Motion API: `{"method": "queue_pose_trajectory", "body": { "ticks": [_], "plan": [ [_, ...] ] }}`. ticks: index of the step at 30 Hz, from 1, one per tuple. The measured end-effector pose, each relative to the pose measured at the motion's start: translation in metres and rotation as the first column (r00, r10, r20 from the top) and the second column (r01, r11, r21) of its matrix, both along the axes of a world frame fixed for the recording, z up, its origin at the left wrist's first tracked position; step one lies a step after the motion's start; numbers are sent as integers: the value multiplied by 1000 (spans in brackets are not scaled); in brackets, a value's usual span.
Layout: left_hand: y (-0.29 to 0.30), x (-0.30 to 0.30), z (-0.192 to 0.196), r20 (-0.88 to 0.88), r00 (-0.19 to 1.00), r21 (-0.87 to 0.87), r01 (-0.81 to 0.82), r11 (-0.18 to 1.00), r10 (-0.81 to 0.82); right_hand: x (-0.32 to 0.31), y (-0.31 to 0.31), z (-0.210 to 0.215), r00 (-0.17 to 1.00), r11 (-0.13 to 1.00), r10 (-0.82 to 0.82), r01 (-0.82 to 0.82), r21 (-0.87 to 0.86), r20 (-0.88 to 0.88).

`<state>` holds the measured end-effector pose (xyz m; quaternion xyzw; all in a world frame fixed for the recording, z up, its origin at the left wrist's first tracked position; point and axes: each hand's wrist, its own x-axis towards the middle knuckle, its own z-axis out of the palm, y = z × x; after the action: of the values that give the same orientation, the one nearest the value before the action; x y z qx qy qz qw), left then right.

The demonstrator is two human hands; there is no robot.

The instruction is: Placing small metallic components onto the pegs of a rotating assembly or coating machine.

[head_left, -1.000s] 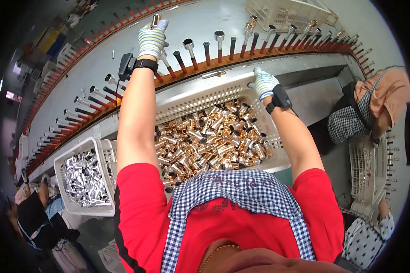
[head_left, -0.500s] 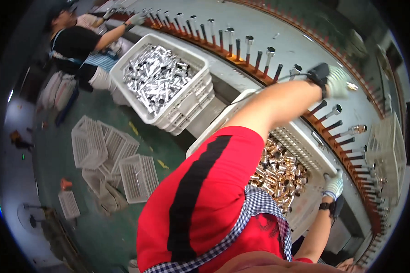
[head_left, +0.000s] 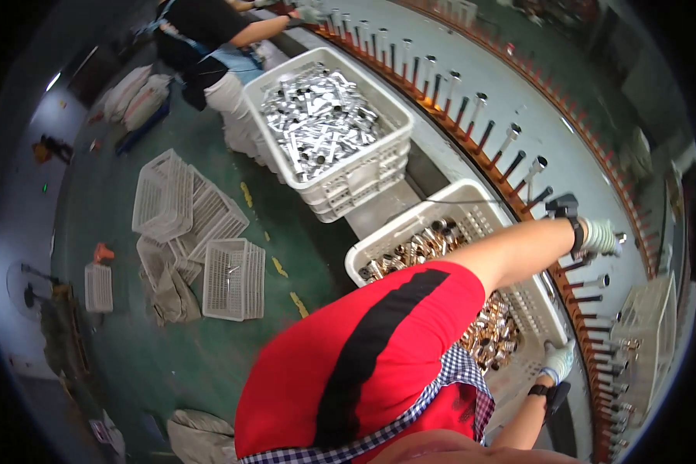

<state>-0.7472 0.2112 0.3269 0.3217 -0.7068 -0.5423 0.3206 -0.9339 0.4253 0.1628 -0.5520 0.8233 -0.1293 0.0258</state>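
Note:
My left hand (head_left: 600, 238), in a striped white glove, reaches over a row of upright pegs on a curved rail (head_left: 490, 159). Its fingers are curled around a shiny metal tube (head_left: 622, 238), of which only the end shows. Several nearby pegs carry similar silver tubes; others are bare and dark. My right hand (head_left: 557, 362), also gloved, grips the near right rim of a white plastic crate (head_left: 535, 319). Gold and silver metal tubes (head_left: 493, 340) lie heaped in that crate, partly hidden by my left arm.
Stacked white crates (head_left: 363, 166) full of silver tubes stand at the upper left. Beyond them a person in a black top (head_left: 201, 27) works at the same rail. White baskets (head_left: 233, 278) and a grey cloth (head_left: 174, 295) lie on the green floor. Another white crate (head_left: 643, 340) sits past the rail.
The whole view has shifted, moving the crates and coworker within the picture. My left hand is lower in the picture and less blurred. My right hand stays on the crate rim.

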Motion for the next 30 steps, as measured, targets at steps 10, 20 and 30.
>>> {"method": "queue_pose_trajectory", "body": {
  "ticks": [10, 20, 30],
  "plan": [
    [19, 112, 20, 339, 874, -524, -133, 841, 349, 54, -13, 69, 997, 987, -52, 59, 151, -51],
    [51, 173, -3, 513, 754, -665, 46, 746, 411, 50, 14, 95, 986, 971, -130, 148, 186, -104],
    [158, 245, -50, 614, 786, -349, 354, 868, -73, 74, -22, 86, 992, 991, 1, 15, 129, -123]
  ]
}}
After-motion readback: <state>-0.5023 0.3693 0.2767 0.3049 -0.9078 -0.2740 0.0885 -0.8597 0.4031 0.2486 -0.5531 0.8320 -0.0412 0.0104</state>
